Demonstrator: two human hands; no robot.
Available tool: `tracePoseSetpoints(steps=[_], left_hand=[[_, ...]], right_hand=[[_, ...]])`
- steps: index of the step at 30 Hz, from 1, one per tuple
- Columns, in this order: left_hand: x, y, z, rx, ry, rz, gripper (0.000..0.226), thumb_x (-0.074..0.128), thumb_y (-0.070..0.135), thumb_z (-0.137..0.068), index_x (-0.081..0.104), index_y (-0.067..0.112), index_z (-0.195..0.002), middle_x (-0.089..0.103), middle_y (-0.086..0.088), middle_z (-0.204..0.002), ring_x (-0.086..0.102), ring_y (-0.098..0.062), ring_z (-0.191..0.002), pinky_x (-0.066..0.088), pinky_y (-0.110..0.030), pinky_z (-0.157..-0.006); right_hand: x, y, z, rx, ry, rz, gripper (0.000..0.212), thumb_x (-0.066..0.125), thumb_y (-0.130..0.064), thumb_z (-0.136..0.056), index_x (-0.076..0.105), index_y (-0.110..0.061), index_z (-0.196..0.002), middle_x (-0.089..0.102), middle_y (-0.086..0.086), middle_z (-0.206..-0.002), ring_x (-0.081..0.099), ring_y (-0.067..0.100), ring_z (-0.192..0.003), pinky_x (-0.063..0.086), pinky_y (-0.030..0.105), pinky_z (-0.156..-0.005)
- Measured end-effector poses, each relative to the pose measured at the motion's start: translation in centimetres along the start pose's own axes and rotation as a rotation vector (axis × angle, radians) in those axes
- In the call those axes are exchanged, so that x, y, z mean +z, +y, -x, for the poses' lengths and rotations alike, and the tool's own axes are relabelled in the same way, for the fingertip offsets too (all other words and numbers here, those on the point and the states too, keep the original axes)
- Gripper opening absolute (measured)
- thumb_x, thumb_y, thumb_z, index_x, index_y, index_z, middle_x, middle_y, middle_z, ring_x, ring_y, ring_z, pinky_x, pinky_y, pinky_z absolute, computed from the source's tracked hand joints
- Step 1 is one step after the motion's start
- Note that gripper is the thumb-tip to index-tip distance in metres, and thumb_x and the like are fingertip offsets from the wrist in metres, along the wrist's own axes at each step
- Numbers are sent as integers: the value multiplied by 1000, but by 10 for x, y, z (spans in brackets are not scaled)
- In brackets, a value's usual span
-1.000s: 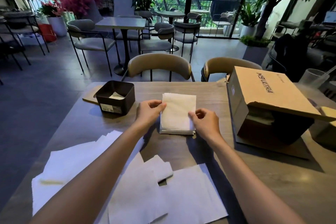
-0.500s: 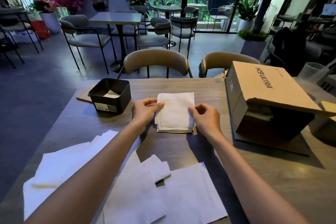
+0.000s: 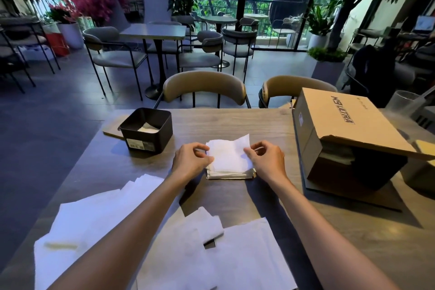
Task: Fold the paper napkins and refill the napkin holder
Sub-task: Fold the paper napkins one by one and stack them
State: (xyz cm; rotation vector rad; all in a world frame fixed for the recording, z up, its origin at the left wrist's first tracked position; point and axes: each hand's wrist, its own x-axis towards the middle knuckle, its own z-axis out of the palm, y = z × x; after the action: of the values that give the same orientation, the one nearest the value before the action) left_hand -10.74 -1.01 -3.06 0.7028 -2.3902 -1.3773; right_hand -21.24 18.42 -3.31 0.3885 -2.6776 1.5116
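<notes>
**Both hands at the top napkin of the stack**

The fingers of the left hand (image 3: 191,160) are curled, thumb and fingertips pinching the left edge of the top napkin (image 3: 229,154). The right hand (image 3: 267,160) pinches its right edge the same way, and the far right corner of the sheet lifts off the pile. Both forearms reach straight forward from the near edge, roughly parallel, wrists low over the wood.

The top napkin lies on a stack of folded napkins (image 3: 231,173), mid-table between the two hands. The table (image 3: 341,238) is grey-brown wood grain. Beyond it stand two tan-backed chairs (image 3: 204,86), then grey tiled floor, more tables and chairs, potted plants and a glass wall with greenery outside.

Left of the stack and apart from it sits the black napkin holder (image 3: 147,130), a square tub with a little white paper inside. To the right, a cardboard box (image 3: 346,129) lies on its side, open end toward the camera. Loose unfolded napkins (image 3: 235,254) spread across the near edge, under the forearms.
</notes>
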Motion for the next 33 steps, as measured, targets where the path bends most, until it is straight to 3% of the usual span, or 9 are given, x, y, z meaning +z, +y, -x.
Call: tracePoseSetpoints(steps=[5,8,10,12,15,18,26,29,33], left_hand=[[-3,-4,2,-12,-1,24,38,80,32,-83,67,21,-117,77,0,-85,72,-14,-82,60,-40,-81],[-7,-3,6,93,-109,-44,72,83,56,-70,56,29,-131,67,4,-114,63,-16,-107,56,-39,-89],[-8,-6,12,207,-176,-257,94,79,72,-58,47,38,-139,55,7,-132,49,-16,-121,44,-41,-100],[-7,-10,17,300,-171,-413,88,75,75,-61,51,41,-138,53,10,-138,42,-15,-126,34,-39,-102],[-4,-14,20,345,-78,-422,54,76,64,-72,70,37,-119,61,12,-132,46,-14,-121,37,-39,-98],[-3,-15,22,339,-34,-383,40,78,56,-75,77,35,-108,65,12,-126,50,-13,-116,39,-39,-96],[-35,-9,24,208,-68,-263,42,85,47,-72,70,37,-110,60,7,-119,55,-16,-108,51,-42,-93],[-61,-15,23,149,-116,-433,37,79,55,-74,68,36,-103,55,6,-109,54,-16,-108,49,-42,-94],[-99,-29,29,-18,-100,-732,57,73,66,-74,62,30,-117,52,-2,-117,45,-25,-117,35,-36,-90]], right_hand=[[7,4,-2,14,-22,67,32,81,-43,-82,67,-17,-72,67,-5,-69,60,8,-66,42,20,-55],[8,7,-1,17,-21,76,37,82,-46,-80,64,-15,-69,66,-3,-66,59,12,-64,38,23,-53],[8,7,-1,6,-20,109,37,82,-47,-80,63,-15,-73,66,-2,-70,60,15,-68,40,26,-54],[8,7,0,-14,-22,150,35,82,-46,-79,63,-16,-83,66,-3,-77,61,18,-75,45,29,-61],[10,7,3,-42,-17,192,39,81,-48,-80,60,-22,-101,66,-5,-84,62,18,-82,49,32,-68],[12,7,3,-38,-16,228,50,78,-53,-81,57,-21,-114,71,1,-97,65,22,-91,56,39,-77],[14,-4,4,-30,37,217,66,67,-64,-85,47,-21,-131,65,8,-116,63,24,-101,52,35,-77],[15,-15,12,-141,113,247,60,68,-59,-87,48,-21,-130,63,5,-110,60,19,-92,50,34,-71],[26,-40,31,-309,104,235,52,69,-55,-88,53,-24,-125,60,-3,-95,57,15,-88,46,32,-70]])
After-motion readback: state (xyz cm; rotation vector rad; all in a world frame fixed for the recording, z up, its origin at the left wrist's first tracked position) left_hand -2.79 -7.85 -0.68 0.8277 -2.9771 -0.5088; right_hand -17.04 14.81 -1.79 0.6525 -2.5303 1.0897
